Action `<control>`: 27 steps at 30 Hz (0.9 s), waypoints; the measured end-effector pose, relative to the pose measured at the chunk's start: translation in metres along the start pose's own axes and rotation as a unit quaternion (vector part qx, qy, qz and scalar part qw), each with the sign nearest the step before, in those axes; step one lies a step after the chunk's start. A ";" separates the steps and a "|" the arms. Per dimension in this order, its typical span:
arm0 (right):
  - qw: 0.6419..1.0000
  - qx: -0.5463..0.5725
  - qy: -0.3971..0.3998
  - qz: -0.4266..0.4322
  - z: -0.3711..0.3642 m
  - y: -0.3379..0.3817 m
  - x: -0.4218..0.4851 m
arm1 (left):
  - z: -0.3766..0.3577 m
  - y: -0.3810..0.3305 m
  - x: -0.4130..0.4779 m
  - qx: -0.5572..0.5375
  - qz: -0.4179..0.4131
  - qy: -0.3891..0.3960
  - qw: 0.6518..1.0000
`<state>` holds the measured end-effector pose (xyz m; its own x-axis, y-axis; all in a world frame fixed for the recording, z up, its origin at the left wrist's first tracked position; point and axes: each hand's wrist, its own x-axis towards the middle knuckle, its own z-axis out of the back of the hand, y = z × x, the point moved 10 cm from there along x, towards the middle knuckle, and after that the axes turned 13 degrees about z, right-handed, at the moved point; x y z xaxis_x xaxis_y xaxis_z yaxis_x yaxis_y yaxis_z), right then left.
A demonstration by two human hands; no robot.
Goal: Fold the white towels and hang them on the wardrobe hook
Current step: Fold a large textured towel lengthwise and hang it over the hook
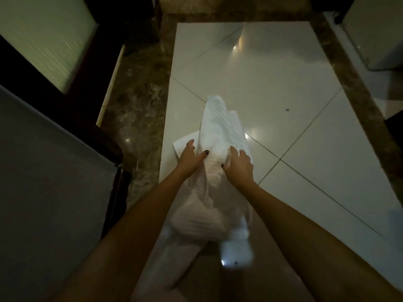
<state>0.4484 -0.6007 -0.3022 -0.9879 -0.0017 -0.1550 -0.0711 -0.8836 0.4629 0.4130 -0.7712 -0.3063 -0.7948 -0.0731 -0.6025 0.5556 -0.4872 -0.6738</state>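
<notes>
Towel (220,136) near end blurred (dim light) & partly hidden by left forearm (139,214); frosted panel (43,40) cut off at L edge.

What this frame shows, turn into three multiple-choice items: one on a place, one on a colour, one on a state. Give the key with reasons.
1. Where is the towel?
A. On a hook
B. Between the left hand and the right hand
C. In a basket

2. What colour is the border beside the white tiles?
A. Blue
B. Red
C. Marbled brown

3. How do the hands stand to the towel?
A. Both hold it
B. Only one touches it
C. Neither touches it

Key: 1 B, the towel is bunched between the two hands, above the floor. 2 C, the strip along the white tiles is brown and veined. 3 A, each hand grips the cloth on its own side.
</notes>
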 end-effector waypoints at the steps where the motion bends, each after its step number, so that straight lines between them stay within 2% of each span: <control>1: 1.000 -0.006 0.008 -0.005 -0.003 -0.010 -0.002 | -0.003 -0.001 0.006 -0.034 0.019 0.009 0.999; 3: 1.000 -0.018 0.013 -0.015 -0.004 -0.025 -0.007 | -0.008 0.001 0.016 -0.080 0.052 0.012 0.995; 6: 0.999 -0.013 -0.028 -0.038 0.010 -0.043 -0.015 | -0.011 0.002 0.018 -0.036 0.065 -0.005 0.997; 9: 0.995 0.078 -0.020 -0.065 0.018 -0.070 -0.012 | -0.029 -0.008 0.003 -0.007 0.037 0.104 0.994; 13: 0.976 0.204 0.025 -0.065 0.023 -0.085 -0.005 | -0.053 0.003 -0.021 0.049 0.082 0.283 0.954; 15: 0.971 0.225 0.057 -0.052 0.019 -0.077 -0.007 | -0.059 0.015 -0.028 0.038 0.109 0.338 0.934; 16: 0.972 0.222 0.063 -0.046 0.018 -0.072 -0.011 | -0.058 0.022 -0.028 0.026 0.125 0.339 0.932; 18: 0.978 0.199 0.053 -0.024 0.016 -0.064 -0.018 | -0.053 0.031 -0.027 -0.015 0.161 0.308 0.938; 21: 0.977 0.213 0.031 0.012 0.016 -0.063 -0.027 | -0.035 0.035 -0.004 -0.123 0.195 0.208 0.951; 25: 0.967 0.222 0.104 0.062 0.018 -0.070 -0.032 | -0.018 0.021 0.025 -0.206 0.164 0.068 0.962; 27: 0.963 0.246 0.090 0.060 0.024 -0.077 -0.031 | -0.016 0.016 0.039 -0.231 0.150 0.023 0.961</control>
<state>0.4810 -0.5209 -0.3123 -0.9565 -0.2095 -0.2031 -0.0589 -0.5433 0.8375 0.3946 -0.7681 -0.3469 -0.5769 -0.1059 -0.8100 0.8151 -0.0104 -0.5792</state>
